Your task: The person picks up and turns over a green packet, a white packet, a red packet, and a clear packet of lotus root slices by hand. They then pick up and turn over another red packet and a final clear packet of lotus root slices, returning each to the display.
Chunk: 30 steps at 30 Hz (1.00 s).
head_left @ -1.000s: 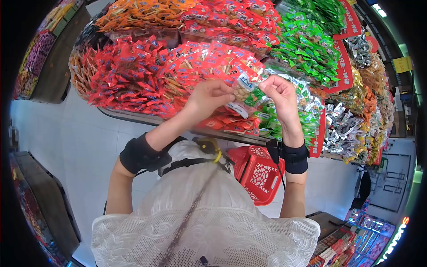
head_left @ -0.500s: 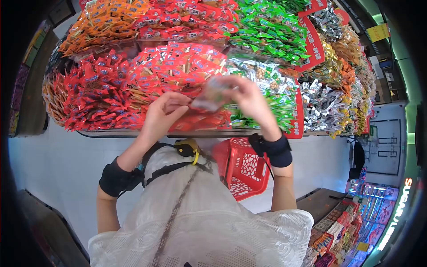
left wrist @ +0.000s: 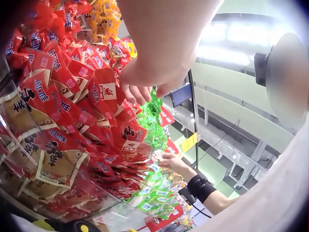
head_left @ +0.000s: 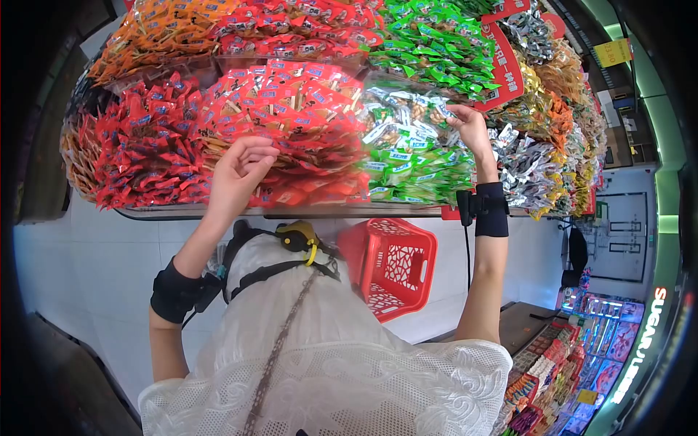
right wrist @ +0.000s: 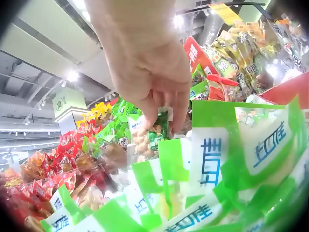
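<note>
In the head view my right hand [head_left: 471, 131] is at the far side of the bin of clear nut packets [head_left: 396, 120]. The right wrist view shows its thumb and fingers pinching a clear snack packet [right wrist: 141, 145] with tan nut-like pieces and a green patch. Green-and-white packets [right wrist: 207, 164] stand close below that hand. My left hand [head_left: 243, 171] hovers over a heap of red snack packets [head_left: 283, 98], its fingers loosely bent and holding nothing. Seen from the left wrist, red packets [left wrist: 67, 96] lie beside its fingers.
A red shopping basket [head_left: 375, 254] stands on the floor by the display. Orange packets [head_left: 167, 33] and green packets [head_left: 436, 51] fill the back bins. Red sign boards [head_left: 505, 69] edge the bins on the right, with silver packets [head_left: 512, 171] beyond.
The nut packet, earlier held up between both hands, has left the left hand. My right hand has moved right with it to the clear-packet bin; the left has drawn back over the red packets.
</note>
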Available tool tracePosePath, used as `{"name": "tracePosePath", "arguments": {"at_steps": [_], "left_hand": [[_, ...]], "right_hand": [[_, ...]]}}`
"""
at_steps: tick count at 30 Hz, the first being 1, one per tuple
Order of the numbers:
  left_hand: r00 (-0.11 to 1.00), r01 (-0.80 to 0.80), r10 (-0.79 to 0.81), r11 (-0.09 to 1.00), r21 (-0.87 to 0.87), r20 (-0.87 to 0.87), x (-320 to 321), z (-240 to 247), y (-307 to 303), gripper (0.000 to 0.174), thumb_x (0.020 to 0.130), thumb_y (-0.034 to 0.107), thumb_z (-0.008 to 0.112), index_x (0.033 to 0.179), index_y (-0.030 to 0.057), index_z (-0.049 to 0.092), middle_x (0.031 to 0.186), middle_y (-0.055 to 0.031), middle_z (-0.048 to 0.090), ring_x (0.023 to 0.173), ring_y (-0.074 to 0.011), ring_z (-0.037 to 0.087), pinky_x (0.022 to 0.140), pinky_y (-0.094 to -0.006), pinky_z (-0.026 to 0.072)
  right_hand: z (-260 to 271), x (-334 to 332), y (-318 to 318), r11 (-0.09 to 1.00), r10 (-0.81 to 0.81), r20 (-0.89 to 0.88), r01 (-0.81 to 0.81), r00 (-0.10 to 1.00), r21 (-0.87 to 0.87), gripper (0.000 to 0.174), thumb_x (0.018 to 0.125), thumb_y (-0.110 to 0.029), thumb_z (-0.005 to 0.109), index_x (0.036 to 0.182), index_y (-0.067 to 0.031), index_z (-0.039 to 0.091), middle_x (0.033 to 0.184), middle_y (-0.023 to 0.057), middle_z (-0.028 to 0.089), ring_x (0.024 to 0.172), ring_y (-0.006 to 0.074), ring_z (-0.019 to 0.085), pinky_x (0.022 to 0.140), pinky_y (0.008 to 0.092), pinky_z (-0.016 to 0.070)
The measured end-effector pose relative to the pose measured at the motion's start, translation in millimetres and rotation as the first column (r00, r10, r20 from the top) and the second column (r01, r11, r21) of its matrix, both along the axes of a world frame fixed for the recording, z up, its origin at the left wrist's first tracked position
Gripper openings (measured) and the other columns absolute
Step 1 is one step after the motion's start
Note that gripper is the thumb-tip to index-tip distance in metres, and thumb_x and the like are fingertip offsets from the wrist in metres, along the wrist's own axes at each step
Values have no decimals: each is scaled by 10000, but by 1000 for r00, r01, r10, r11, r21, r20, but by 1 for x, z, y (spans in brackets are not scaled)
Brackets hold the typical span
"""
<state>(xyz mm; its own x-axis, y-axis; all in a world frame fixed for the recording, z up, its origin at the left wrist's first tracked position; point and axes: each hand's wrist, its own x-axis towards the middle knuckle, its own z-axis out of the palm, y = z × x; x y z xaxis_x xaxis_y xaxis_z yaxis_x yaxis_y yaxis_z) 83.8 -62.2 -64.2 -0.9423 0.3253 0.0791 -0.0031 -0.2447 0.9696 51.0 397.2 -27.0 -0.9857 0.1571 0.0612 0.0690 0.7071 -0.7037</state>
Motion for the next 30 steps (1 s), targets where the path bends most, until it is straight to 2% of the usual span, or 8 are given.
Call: {"name": "tracePosePath", "arguments": {"at_steps": [6,9,10,16,19,22,25,30], "left_hand": [[1000,4,-4,1000,2,1,3,0,1,228,831,-11,544,1054,-10,502,953,-66,591,883,-84,553,730,-178,436],[1000,3,-3,1000,2,6,4,1,2,227,831,-11,544,1054,-8,503,952,-67,593,881,-83,553,727,-178,436],[1000,2,-2,1000,1,10,4,2,2,227,830,-11,544,1054,-8,504,952,-67,593,880,-84,553,727,-178,436],[1000,-3,3,1000,12,5,3,4,1,221,830,-12,544,1048,-12,504,950,-66,593,888,-86,553,741,-180,435],[1000,4,-4,1000,29,8,3,4,2,221,830,-14,544,1047,-14,503,950,-67,593,888,-87,554,744,-182,436],[1000,0,0,999,32,10,2,4,3,224,830,-14,544,1050,-15,502,950,-69,593,890,-90,555,753,-186,438],[1000,14,-14,1000,14,0,2,4,4,226,830,-14,544,1052,-14,501,951,-71,593,893,-94,557,761,-191,440],[999,31,-31,999,21,-8,1,5,7,225,829,-18,540,1051,-12,501,952,-74,593,896,-99,560,765,-195,442]], "right_hand": [[-6,-3,-6,997,35,2,-35,999,63,240,761,-34,633,1001,-30,618,858,88,641,773,111,562,687,266,442],[-6,0,-20,961,96,49,-106,994,257,245,747,-51,647,991,-60,628,814,100,637,723,130,561,664,279,437],[-7,0,-21,976,53,96,-72,994,204,245,731,-58,656,974,-72,637,806,120,637,718,178,585,668,303,447],[9,5,-18,810,24,-32,-1,999,587,228,741,-103,626,962,-66,586,850,156,633,800,299,606,680,380,462],[12,8,-25,731,62,-22,-31,998,682,218,755,-118,606,961,-69,555,860,158,620,825,328,585,682,398,458],[16,11,-35,765,147,19,-126,989,631,241,770,-89,602,1001,-65,541,916,151,617,841,313,596,689,367,463],[8,8,-36,828,290,-33,-234,956,509,226,750,-82,607,966,-57,546,875,161,600,812,337,580,680,403,454],[-2,2,-34,898,221,-56,-181,974,402,213,764,-78,601,967,-48,543,882,186,598,811,341,576,676,400,452]]}}
